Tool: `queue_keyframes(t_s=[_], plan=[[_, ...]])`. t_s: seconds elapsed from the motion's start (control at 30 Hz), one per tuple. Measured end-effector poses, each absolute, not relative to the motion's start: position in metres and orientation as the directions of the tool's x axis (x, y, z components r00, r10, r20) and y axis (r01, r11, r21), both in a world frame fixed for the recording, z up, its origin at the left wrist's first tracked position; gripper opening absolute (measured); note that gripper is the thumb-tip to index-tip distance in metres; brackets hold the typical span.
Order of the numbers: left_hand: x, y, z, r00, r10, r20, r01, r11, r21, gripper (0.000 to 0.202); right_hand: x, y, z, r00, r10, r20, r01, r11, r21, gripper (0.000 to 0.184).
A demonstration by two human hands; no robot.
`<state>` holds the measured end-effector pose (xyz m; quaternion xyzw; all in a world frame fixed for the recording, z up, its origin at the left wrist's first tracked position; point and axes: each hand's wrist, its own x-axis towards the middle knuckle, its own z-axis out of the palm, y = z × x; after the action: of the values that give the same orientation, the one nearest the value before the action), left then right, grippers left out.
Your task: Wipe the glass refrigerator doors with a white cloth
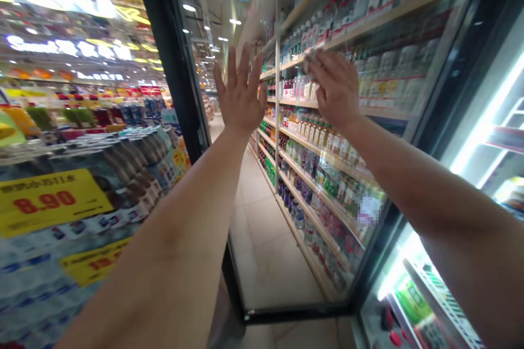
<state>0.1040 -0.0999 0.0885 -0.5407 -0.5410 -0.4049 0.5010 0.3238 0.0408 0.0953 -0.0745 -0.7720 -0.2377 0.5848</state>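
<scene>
My left hand (242, 99) has its fingers spread, palm against or very close to the pane of a black-framed glass door (282, 262), which stands swung open. My right hand (339, 87) is farther right at the same pane, its fingers bent together. Under its fingertips a small greyish crumpled piece (310, 62) shows, cloth-like and mostly covered by the fingers. Both forearms reach forward from the lower corners.
Shelves of bottles (327, 136) appear in the pane. A lit cooler interior (413, 300) with packages lies at right. On the left, packed bottles stand behind a yellow price sign (53, 199). Tiled floor (262, 229) shows through the glass.
</scene>
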Motion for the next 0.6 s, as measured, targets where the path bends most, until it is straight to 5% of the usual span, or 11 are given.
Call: queue_keyframes(t_s=[0.13,0.33,0.4,0.53,0.6], plan=[[0.103,-0.100,0.090,0.117,0.210,0.971,0.991,0.042,-0.128,0.065,0.326,0.047,0.092,-0.077,-0.089,0.993,0.436,0.892,0.114,0.050],[0.110,-0.104,0.090,0.066,0.183,0.981,0.989,0.117,-0.088,0.061,0.320,0.026,0.059,-0.493,-0.346,0.798,0.250,0.822,0.511,0.056],[0.111,-0.104,0.089,0.056,0.187,0.981,0.986,0.147,-0.084,0.061,0.323,0.034,0.073,-0.432,-0.309,0.847,0.308,0.832,0.461,0.055],[0.112,-0.105,0.088,0.051,0.200,0.979,0.981,0.175,-0.087,0.061,0.318,0.043,0.098,-0.108,-0.130,0.986,0.454,0.876,0.166,0.052],[0.113,-0.107,0.088,0.054,0.201,0.978,0.988,0.129,-0.081,0.060,0.309,0.032,0.092,-0.135,-0.119,0.984,0.450,0.877,0.168,0.053]])
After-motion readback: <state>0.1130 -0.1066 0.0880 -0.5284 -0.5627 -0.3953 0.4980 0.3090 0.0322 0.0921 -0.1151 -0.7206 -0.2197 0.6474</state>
